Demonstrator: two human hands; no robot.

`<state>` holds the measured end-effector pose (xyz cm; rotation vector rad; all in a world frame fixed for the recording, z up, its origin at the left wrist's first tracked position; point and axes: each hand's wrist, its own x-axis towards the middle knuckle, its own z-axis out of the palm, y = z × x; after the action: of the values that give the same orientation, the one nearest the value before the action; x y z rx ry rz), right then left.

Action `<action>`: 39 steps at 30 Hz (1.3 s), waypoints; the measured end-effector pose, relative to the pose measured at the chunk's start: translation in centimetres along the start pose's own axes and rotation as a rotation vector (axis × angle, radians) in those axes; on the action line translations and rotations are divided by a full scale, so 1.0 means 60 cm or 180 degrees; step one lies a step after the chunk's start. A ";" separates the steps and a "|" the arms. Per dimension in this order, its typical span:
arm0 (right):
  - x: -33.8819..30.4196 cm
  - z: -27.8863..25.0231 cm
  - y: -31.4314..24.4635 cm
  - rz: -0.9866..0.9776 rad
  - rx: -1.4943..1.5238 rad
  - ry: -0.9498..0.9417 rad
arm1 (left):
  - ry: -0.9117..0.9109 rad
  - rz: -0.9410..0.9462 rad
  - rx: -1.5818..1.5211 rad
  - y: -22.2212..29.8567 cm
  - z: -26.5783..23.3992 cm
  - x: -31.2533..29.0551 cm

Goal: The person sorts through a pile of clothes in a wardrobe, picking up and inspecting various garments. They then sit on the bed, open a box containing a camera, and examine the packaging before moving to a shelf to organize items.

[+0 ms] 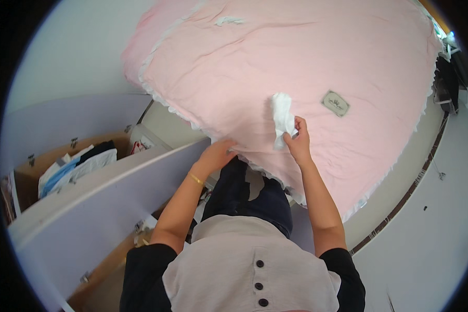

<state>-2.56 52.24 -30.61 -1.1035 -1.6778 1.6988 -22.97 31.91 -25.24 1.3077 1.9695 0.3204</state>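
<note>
A white sock [282, 112] hangs from my right hand [299, 141], pinched between thumb and fingers just above the pink quilt [234, 78]. Its upper part points away from me across the bed. My left hand [217, 155] rests at the quilt's near ruffled edge, with its fingers stretched toward the right and nothing visible in them. A second small white cloth piece [229, 21], perhaps another sock, lies toward the far side of the quilt. A grey-green patch with a printed design [335, 103] sits on the quilt to the right of my right hand.
On my left, an open cabinet door [119, 192] stands close to my left arm. Behind it, a cabinet compartment holds folded clothes [78, 165] in white, blue and black. White wall surfaces [67, 62] flank the bed. Dark items [446, 80] stand at the far right.
</note>
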 end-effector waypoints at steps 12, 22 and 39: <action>0.269 0.176 -0.034 0.0125 -0.2066 -0.0880 | 0.0064 -0.1764 0.0441 -0.302 -0.106 0.398; 0.652 0.406 0.002 -0.0796 -0.2704 -0.0377 | -0.0232 -0.1765 0.0328 -0.368 -0.085 0.442; 0.427 0.326 -0.070 0.0155 0.0507 -0.0365 | -0.0283 -0.1735 0.0554 -0.379 -0.077 0.444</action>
<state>-33.25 62.55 -33.29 -0.9968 -1.5627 1.9228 -47.41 45.81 -46.60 0.8160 2.2164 -0.1732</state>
